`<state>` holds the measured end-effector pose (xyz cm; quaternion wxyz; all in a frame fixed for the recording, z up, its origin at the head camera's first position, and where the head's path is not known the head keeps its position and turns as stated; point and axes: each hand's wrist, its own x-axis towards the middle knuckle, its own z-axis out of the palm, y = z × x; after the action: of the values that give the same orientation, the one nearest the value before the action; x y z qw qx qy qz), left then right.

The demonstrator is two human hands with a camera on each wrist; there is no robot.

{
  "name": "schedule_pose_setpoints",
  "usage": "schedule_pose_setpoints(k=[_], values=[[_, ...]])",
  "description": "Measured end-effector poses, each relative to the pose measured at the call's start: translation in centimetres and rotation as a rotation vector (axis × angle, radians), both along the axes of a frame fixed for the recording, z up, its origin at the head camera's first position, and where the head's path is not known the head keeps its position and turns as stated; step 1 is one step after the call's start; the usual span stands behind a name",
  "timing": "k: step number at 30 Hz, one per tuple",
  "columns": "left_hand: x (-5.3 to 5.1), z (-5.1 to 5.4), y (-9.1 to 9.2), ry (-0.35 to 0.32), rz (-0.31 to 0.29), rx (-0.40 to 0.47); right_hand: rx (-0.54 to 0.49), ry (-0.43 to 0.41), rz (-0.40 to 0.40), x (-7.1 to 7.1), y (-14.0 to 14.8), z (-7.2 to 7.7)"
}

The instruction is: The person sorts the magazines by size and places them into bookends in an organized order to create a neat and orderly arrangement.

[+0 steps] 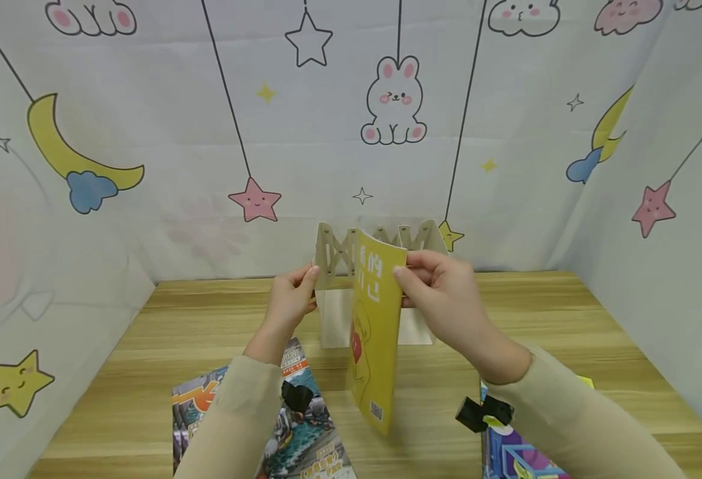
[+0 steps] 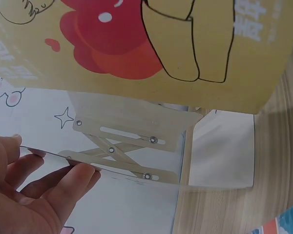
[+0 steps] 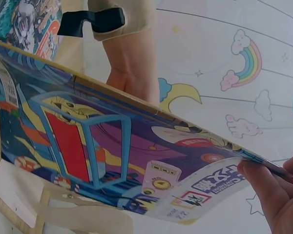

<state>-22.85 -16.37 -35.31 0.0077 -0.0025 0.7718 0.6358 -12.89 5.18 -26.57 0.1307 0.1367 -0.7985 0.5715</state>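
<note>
The right hand [image 1: 446,293] pinches the upper edge of a yellow magazine [image 1: 380,332] between thumb and fingers, holding it upright above the counter [image 1: 524,313] and in front of a cream metal book stand [image 1: 334,316]. The left hand [image 1: 287,303] pinches the stand's left end plate. Whether magazine and stand touch, I cannot tell.

White Chinese characters run down the yellow cover from the top, too blurred to read surely; a small square code [image 1: 376,410] sits near its bottom edge. The left wrist view adds a large red shape [image 2: 112,44] with black line drawing on this cover, and the stand's riveted crossing bars [image 2: 112,150]. Only the right wrist view shows the magazine's other face: blue and purple, with a red panel [image 3: 68,148], a barcode [image 3: 10,91] near one corner and a lettered pale patch, its small print unclear.

Colourful printed covers [image 1: 303,426] lie partly under the left sleeve [image 1: 231,412]; a purple-and-blue one [image 1: 509,459] lies by the right sleeve [image 1: 584,419].
</note>
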Motion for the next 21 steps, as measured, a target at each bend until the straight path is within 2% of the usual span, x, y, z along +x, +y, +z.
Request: schedule_pose_setpoints(k=[11, 21], values=[[0.1, 0.1, 0.0, 0.008, 0.009, -0.007, 0.016, 0.03, -0.04, -1.2, -0.2, -0.2], [0.0, 0.0, 0.0, 0.01, 0.01, 0.002, 0.037, 0.15, -0.067, -2.5, -0.9, -1.1]])
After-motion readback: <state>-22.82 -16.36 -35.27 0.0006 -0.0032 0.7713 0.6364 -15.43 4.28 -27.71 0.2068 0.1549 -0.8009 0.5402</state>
